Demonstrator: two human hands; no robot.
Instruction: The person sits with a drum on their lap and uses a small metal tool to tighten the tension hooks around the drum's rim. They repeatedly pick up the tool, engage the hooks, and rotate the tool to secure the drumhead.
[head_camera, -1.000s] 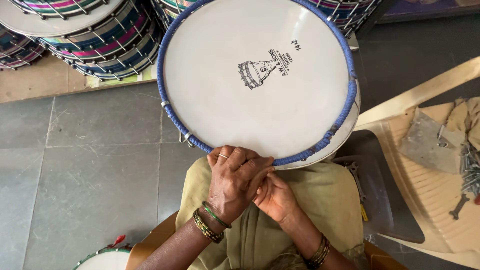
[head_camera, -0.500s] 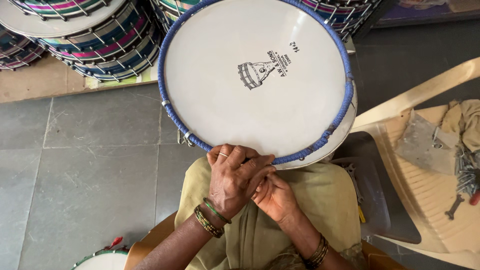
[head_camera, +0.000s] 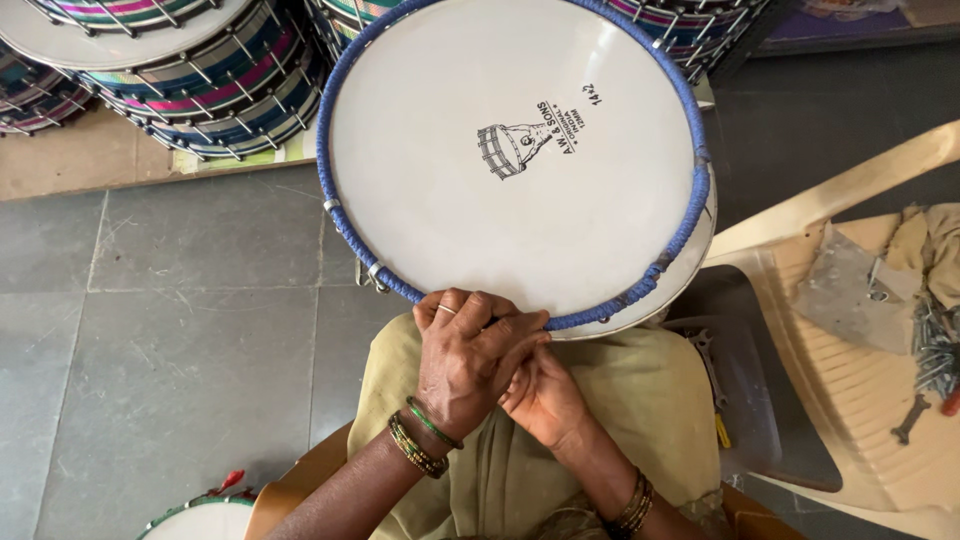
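A large round drum (head_camera: 510, 160) with a white head and a blue-wrapped rim rests against my lap, a small dark emblem printed near its middle. My left hand (head_camera: 470, 360) lies over the near edge of the blue rim, fingers curled down, a ring on one finger and green and gold bangles at the wrist. My right hand (head_camera: 540, 395) sits just under and behind it, pressed to the same part of the rim, mostly covered by the left hand. What the fingers pinch is hidden.
Stacks of drums (head_camera: 170, 60) with striped coloured shells stand at the back left. A beige plastic chair (head_camera: 860, 330) on the right carries cloth, metal scraps and a spanner (head_camera: 910, 420). Grey stone floor tiles (head_camera: 180, 340) spread to the left. Another drum's edge (head_camera: 200, 515) shows bottom left.
Both hands stay at the same spot on the rim. The view has shifted slightly, and the fingers have barely adjusted.
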